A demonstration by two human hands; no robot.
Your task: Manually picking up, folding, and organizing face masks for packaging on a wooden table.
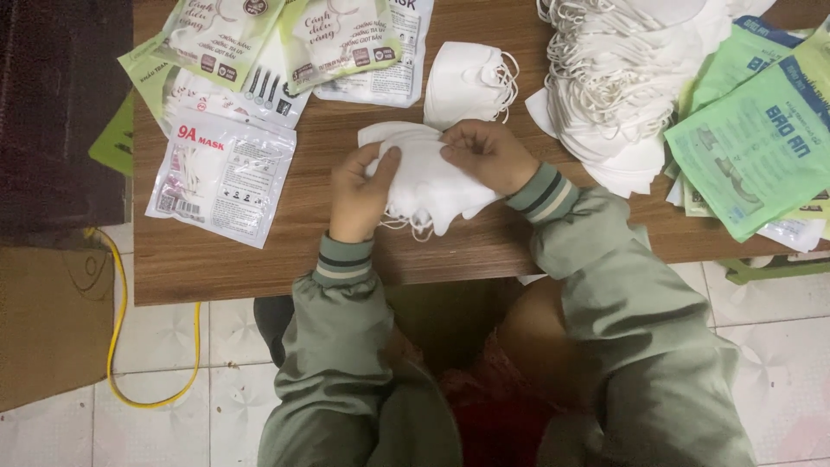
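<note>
Both hands' fingers (387,164) grip white mask stack (432,186); sealed pouch (223,175) w/ masks nearby.

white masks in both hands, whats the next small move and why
Probably square up the small stack of white masks before anything else. The left hand and right hand grip it from both sides above the wooden table, yet its edges look uneven and ear loops dangle loose at the near edge.

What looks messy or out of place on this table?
Nothing is damaged or spilled. The masks in both hands hang over the table edge, ear loops dangling. The pouches overlap askew, and the big mask pile leans unevenly.
</note>
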